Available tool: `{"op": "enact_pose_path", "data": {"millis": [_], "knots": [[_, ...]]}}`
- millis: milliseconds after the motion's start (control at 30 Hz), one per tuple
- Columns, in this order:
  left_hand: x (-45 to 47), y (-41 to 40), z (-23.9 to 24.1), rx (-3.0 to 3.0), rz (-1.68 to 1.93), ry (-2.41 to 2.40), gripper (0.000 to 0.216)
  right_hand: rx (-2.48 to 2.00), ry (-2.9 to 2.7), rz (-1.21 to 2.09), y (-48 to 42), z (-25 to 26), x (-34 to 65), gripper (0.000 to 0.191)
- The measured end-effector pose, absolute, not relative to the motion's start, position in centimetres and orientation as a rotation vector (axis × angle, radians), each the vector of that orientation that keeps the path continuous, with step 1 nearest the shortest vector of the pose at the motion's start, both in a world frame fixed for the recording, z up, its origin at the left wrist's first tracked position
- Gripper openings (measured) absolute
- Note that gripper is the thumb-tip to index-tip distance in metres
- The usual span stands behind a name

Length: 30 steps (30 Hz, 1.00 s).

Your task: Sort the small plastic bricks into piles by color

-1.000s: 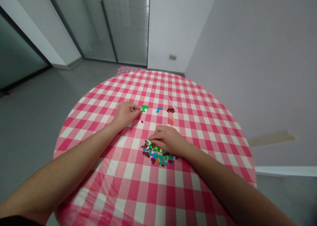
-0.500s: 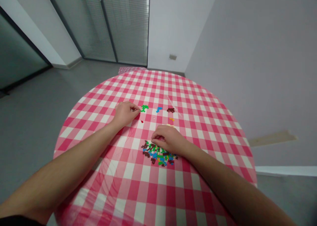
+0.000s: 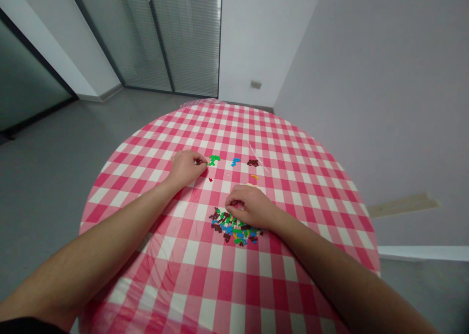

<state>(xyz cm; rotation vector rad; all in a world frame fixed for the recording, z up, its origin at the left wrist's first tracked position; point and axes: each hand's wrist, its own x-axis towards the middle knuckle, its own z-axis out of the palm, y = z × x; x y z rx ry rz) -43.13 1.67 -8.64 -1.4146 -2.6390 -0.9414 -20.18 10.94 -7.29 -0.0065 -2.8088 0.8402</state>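
Observation:
My left hand (image 3: 188, 167) is closed in a pinch at the left edge of a small group of green toy bricks (image 3: 214, 158). A bit of green shows right at its fingertips. Over the far side of a mixed pile of tiny toy bricks (image 3: 230, 230), brown, green, blue and a few yellow, my right hand (image 3: 252, 205) is curled with thumb and forefinger together. What those fingers hold, if anything, is too small to make out. Part of the pile is hidden beneath that hand.
Right of the green group lie blue bricks (image 3: 235, 162) and dark brown bricks (image 3: 252, 163). Nearer are a red piece (image 3: 210, 179), yellow pieces (image 3: 254, 177) and cream pieces (image 3: 252, 184). A pink-and-white checked cloth (image 3: 293, 177) covers the round table. Walls stand behind and to the right.
Almost nothing differs. My right hand has shifted very slightly to the right above the pile; my left hand stays at the green bricks.

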Motion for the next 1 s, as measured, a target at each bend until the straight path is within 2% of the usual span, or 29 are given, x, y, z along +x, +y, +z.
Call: {"op": "enact_pose_path", "data": {"millis": [633,833,1000], "knots": [[-42.8,1.6,-8.3,-1.453,-0.909,-2.628,0.014,-0.083,-2.755,0.948,11.0,-6.7,-20.1,0.008],[-42.5,1.5,-8.0,-1.431,-1.058,-2.597,0.016,-0.324,-2.495,0.925,11.2,-6.8,-20.0,0.010],[-40.9,1.0,-7.3,-1.697,-1.240,-2.332,0.012,-0.399,-2.370,0.922,11.2,-6.8,-19.9,0.008]]}}
